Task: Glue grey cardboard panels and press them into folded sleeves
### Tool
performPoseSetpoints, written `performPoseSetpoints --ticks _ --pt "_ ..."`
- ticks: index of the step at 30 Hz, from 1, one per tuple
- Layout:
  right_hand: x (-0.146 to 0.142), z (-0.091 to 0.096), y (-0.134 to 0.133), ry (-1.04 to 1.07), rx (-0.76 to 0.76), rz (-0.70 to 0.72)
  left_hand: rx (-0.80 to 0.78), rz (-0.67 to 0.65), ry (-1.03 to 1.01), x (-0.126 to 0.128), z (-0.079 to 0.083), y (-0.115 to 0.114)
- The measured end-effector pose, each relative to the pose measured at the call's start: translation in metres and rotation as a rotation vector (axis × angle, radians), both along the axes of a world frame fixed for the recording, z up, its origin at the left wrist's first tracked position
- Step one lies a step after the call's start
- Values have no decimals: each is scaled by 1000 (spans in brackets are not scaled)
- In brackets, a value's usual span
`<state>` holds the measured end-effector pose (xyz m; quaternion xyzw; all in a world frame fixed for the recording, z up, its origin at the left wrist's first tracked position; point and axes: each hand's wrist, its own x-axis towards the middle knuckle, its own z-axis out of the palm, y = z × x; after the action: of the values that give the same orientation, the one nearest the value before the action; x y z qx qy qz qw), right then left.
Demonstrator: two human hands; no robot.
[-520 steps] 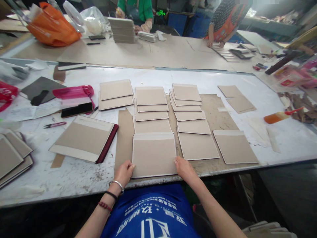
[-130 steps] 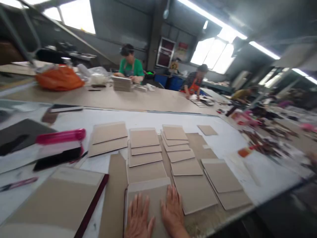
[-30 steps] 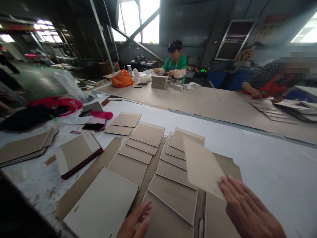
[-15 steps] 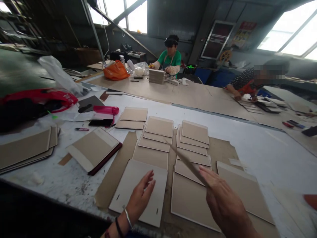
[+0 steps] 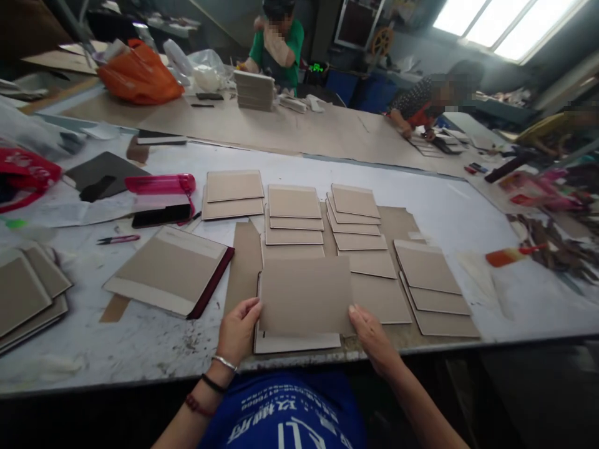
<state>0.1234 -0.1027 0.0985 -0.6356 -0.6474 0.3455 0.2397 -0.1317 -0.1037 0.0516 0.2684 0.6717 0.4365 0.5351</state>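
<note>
A brown cardboard sheet (image 5: 305,296) lies over a white-edged board (image 5: 296,342) at the table's near edge. My left hand (image 5: 238,330) grips the sheet's left edge, thumb on top. My right hand (image 5: 372,337) holds its lower right corner with fingers curled at the edge. Rows of overlapping white-edged brown panels (image 5: 355,224) fan out beyond it, and more panels (image 5: 428,274) lie to the right.
A folded cover with a dark red spine (image 5: 173,271) lies at left, near a pink case (image 5: 159,184), a phone (image 5: 160,216) and scissors (image 5: 116,239). Stacked boards (image 5: 25,296) sit far left. An orange brush (image 5: 510,254) lies right. Two people work across the far table (image 5: 290,128).
The brown sheet that my right hand carried in the air now lies flat on the near board. Both hands have come to its edges. My view has dropped toward the table.
</note>
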Motion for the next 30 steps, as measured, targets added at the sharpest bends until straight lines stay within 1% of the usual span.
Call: performPoseSetpoints --ticks 3,7,10,13,16,19,24,30 --pt "3 -13 0 19 -123 -39 -39 -21 52 -4 -15 -4" --pt "7 -37 -2 -54 -155 -66 -56 -45 118 -4 -30 -9" --pt "9 -54 -3 -180 -179 -55 -71 -74 145 -4 -32 -11" --pt "7 -64 -5 -307 -214 -43 -81 -119 169 -6 -30 -12" --pt "3 -68 -8 -350 -244 -74 -99 -166 203 -10 -34 -11" --pt "-1 -67 -11 -401 -270 -97 -116 -204 244 -14 -45 -9" --pt "-5 -63 -11 -576 -272 -57 -127 -263 306 -15 -61 -5" --pt "-9 -60 -12 -683 -293 -19 -145 -317 358 -16 -68 -5"
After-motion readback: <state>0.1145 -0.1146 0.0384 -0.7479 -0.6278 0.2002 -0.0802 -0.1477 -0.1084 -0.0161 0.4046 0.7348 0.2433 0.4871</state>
